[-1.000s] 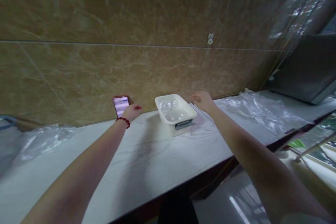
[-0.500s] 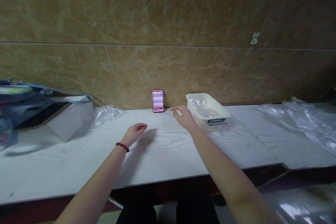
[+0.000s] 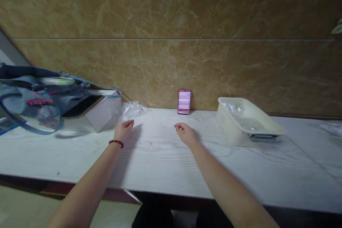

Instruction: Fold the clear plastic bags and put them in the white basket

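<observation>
My left hand (image 3: 124, 130) hovers over the white tabletop with its fingers pressed together, just in front of a crumpled clear plastic bag (image 3: 133, 109). A dark red bead bracelet (image 3: 116, 143) circles that wrist. To the right, my right hand (image 3: 186, 134) is closed in a pinch, thumb and forefinger meeting in a small loop. Whatever either set of fingertips may hold is too small or hidden to make out. Behind my right hand, a phone (image 3: 184, 102) with a lit, blurred screen leans upright against the wall.
At right stands a cream plastic box (image 3: 227, 124) with a grey latch and clear plastic inside. A blue bag (image 3: 45, 94) and a dark flat device (image 3: 82, 106) rest on a white box (image 3: 103, 117) at left. More clear plastic (image 3: 332, 128) lies far right.
The view has swung left, so phone and cream box appear further right. My hands are further apart, the left one closer to the plastic bag and the right one away from the box.
</observation>
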### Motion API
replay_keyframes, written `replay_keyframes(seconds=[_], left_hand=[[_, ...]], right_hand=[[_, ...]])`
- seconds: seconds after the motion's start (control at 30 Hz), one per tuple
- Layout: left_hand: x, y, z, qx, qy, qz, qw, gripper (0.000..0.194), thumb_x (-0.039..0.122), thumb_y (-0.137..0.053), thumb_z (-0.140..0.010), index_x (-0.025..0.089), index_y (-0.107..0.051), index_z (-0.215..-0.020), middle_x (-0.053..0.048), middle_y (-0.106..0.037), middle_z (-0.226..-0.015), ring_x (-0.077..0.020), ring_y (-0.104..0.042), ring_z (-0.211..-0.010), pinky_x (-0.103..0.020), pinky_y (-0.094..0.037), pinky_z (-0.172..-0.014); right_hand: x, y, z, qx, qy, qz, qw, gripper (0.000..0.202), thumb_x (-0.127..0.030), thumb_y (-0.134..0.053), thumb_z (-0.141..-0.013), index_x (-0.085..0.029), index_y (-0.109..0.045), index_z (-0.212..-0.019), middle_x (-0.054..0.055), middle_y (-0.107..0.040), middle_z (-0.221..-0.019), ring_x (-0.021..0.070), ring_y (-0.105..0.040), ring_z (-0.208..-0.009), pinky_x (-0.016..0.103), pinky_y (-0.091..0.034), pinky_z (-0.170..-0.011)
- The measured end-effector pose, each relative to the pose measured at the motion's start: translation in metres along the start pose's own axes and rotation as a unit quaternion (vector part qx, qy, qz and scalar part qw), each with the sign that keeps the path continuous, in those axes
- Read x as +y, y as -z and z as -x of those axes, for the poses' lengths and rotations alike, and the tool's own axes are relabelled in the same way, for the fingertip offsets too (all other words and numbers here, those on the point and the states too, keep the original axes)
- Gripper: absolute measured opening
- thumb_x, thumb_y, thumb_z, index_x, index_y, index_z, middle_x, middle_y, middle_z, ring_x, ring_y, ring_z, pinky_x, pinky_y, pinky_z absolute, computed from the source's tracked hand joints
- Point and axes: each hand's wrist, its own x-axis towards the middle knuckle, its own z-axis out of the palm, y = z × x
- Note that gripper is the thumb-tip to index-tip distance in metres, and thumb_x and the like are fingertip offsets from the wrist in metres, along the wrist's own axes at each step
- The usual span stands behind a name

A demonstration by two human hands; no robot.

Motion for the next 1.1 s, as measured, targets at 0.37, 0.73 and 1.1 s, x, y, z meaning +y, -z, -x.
replay_keyframes(seconds=[0.37,0.73,1.1], left_hand=[[-0.017,-0.009,-0.074,0.145,-0.029,-0.222,0.964,0.071,0.038,-0.052,-0.069,0.010,-0.027,-0.129,-0.016,-0.041,-0.124,-0.0269,-0.039,-0.112,-0.034,-0.032,-0.090],[0.008,-0.041,-0.062,-0.084,-0.062,-0.324,0.940,0.038,0.023,-0.022,-0.083,0.013,-0.046,-0.112,-0.016,-0.062,-0.089,-0.0241,-0.058,-0.083,-0.033,-0.041,-0.069],[0.048,-0.025,-0.022,-0.161,-0.140,-0.163,0.963,0.021,0.036,-0.051,-0.069,0.019,-0.063,-0.068,-0.005,-0.065,-0.071,-0.0172,-0.058,-0.069,-0.023,-0.038,-0.061]], right_hand=[[0.010,-0.008,-0.002,-0.033,-0.043,-0.015,0.998,0.019,-0.026,-0.043,-0.074,-0.018,-0.059,-0.080,0.001,-0.060,-0.072,0.0124,-0.052,-0.063,0.024,-0.041,-0.060],[0.013,-0.009,-0.002,-0.035,-0.065,-0.039,0.997,0.019,-0.025,-0.043,-0.072,-0.019,-0.058,-0.081,0.000,-0.058,-0.068,0.0116,-0.050,-0.060,0.023,-0.039,-0.057],[0.011,-0.008,-0.002,-0.035,-0.072,-0.044,0.996,0.020,-0.027,-0.041,-0.073,-0.018,-0.058,-0.082,0.000,-0.058,-0.067,0.0115,-0.051,-0.059,0.024,-0.040,-0.056]])
